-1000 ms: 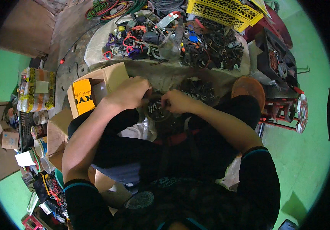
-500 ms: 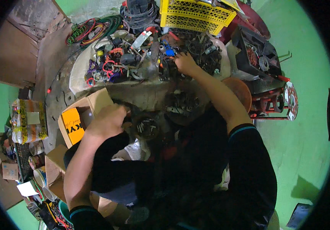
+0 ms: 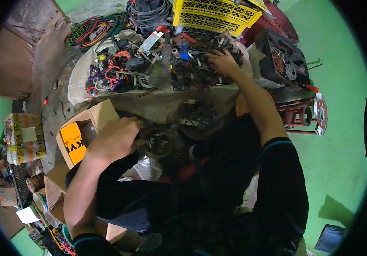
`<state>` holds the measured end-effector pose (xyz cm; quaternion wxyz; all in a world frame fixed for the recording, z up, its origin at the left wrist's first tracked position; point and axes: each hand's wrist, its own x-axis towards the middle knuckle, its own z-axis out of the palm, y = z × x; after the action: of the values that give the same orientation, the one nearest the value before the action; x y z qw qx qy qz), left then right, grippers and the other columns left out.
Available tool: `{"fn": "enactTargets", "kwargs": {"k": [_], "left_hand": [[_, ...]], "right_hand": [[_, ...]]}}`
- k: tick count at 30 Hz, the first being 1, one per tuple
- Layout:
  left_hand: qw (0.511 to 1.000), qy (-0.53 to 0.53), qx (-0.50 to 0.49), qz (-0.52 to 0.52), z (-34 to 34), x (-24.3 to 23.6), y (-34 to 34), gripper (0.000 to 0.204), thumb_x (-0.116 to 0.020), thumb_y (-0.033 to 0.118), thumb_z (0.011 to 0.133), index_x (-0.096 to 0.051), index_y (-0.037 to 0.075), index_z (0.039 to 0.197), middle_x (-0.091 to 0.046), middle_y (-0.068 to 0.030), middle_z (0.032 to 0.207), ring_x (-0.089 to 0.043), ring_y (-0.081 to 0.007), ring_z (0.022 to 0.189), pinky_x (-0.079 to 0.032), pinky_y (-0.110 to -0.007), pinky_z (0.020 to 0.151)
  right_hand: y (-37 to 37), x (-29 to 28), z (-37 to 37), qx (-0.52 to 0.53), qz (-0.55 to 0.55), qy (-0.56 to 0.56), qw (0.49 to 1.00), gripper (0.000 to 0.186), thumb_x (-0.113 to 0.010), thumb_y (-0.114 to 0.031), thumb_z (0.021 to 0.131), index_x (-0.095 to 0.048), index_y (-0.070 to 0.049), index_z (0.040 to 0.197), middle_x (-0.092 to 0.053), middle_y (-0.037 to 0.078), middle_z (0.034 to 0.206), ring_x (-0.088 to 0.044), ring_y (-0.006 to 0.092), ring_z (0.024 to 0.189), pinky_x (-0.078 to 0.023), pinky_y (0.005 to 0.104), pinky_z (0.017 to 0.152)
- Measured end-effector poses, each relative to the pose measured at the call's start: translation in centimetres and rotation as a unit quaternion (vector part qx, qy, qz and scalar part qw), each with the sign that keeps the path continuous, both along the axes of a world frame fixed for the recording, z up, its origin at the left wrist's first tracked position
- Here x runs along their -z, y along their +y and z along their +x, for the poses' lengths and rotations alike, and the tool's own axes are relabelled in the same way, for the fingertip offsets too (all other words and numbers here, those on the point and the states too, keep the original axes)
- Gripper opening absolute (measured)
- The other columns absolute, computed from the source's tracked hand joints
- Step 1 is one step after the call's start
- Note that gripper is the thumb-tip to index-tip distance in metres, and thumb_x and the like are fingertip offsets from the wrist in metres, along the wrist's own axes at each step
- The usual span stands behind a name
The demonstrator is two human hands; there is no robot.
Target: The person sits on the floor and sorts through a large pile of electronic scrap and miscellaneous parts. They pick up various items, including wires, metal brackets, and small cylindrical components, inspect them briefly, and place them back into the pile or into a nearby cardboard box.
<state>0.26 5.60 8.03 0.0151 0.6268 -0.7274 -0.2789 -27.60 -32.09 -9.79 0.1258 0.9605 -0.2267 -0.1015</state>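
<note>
My right hand (image 3: 222, 62) reaches over the right part of a heap of mixed metal parts and tools (image 3: 179, 64), its fingers apart and touching dark pieces. Just left of it lies a blue item (image 3: 184, 51). My left hand (image 3: 117, 136) is closed above my left knee, its fingers curled; what they hold, if anything, is hidden. Beside it stands a round dark dish (image 3: 170, 149) with small metal pieces in it. Farther right is a second dark round container (image 3: 212, 131) of dark parts. An open cardboard box (image 3: 104, 113) with an orange panel sits left of my left hand.
The heap lies on a whitish sack (image 3: 78, 87). Behind it are a yellow plastic crate (image 3: 217, 19), coiled cable (image 3: 149, 17) and coloured hoses (image 3: 94, 32). At the right stand a black toolbox (image 3: 273, 55) and a red metal frame (image 3: 305, 115). A taped parcel (image 3: 26, 136) is far left.
My right hand has moved right across the heap, away from the blue item, and its fingers have spread. My left hand stays closed near the dish. The whole view has shifted slightly.
</note>
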Motion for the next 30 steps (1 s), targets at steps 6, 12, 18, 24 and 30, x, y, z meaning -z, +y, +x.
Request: {"fn": "enactTargets", "kwargs": {"k": [6, 12, 18, 24, 30], "left_hand": [[1.0, -0.006, 0.01, -0.007, -0.1, -0.9, -0.1, 0.045, -0.071, 0.025, 0.081, -0.061, 0.002, 0.118, -0.066, -0.0215, 0.102, -0.062, -0.0398, 0.097, -0.049, -0.045, 0.086], [1.0, -0.001, 0.005, 0.012, -0.1, -0.9, -0.2, 0.045, -0.069, 0.025, 0.083, -0.059, 0.003, 0.121, -0.066, -0.0214, 0.104, -0.062, -0.0396, 0.098, -0.049, -0.045, 0.086], [1.0, 0.002, 0.005, 0.02, -0.2, -1.2, -0.4, 0.046, -0.07, 0.026, 0.083, -0.058, 0.002, 0.121, -0.065, -0.0221, 0.102, -0.062, -0.04, 0.097, -0.048, -0.046, 0.085], [1.0, 0.001, 0.006, 0.022, 0.0, -0.8, -0.2, 0.047, -0.069, 0.028, 0.084, -0.058, 0.002, 0.121, -0.065, -0.0225, 0.104, -0.061, -0.0403, 0.098, -0.048, -0.047, 0.086], [0.999, -0.022, 0.019, 0.023, 0.3, 0.9, 0.6, 0.046, -0.067, 0.029, 0.085, -0.059, 0.002, 0.121, -0.064, -0.0218, 0.109, -0.061, -0.0395, 0.102, -0.048, -0.046, 0.089]], "right_hand": [[2.5, 3.5, 4.3, 0.027, -0.077, -0.003, 0.997, 0.028, -0.06, -0.026, 0.085, -0.068, -0.01, 0.107, -0.047, 0.004, 0.143, -0.04, 0.0299, 0.132, -0.032, 0.0637, 0.104], [3.1, 5.5, 4.6, -0.047, -0.181, -0.023, 0.982, 0.024, -0.057, -0.021, 0.085, -0.073, -0.006, 0.095, -0.054, 0.014, 0.13, -0.041, 0.0285, 0.129, -0.034, 0.0606, 0.102], [3.5, 4.8, 5.1, -0.032, -0.21, -0.028, 0.977, 0.023, -0.058, -0.019, 0.084, -0.072, -0.006, 0.096, -0.045, 0.017, 0.143, -0.034, 0.0346, 0.136, -0.028, 0.0682, 0.103], [3.8, 3.9, 6.6, 0.103, -0.125, -0.01, 0.987, 0.02, -0.057, -0.02, 0.085, -0.073, -0.008, 0.089, -0.04, 0.019, 0.147, -0.028, 0.0372, 0.14, -0.018, 0.0779, 0.101], [3.4, 5.1, 7.2, 0.197, -0.042, -0.082, 0.976, 0.024, -0.057, -0.027, 0.087, -0.074, -0.01, 0.089, -0.032, 0.017, 0.153, -0.025, 0.0398, 0.142, -0.013, 0.0818, 0.099]]}}
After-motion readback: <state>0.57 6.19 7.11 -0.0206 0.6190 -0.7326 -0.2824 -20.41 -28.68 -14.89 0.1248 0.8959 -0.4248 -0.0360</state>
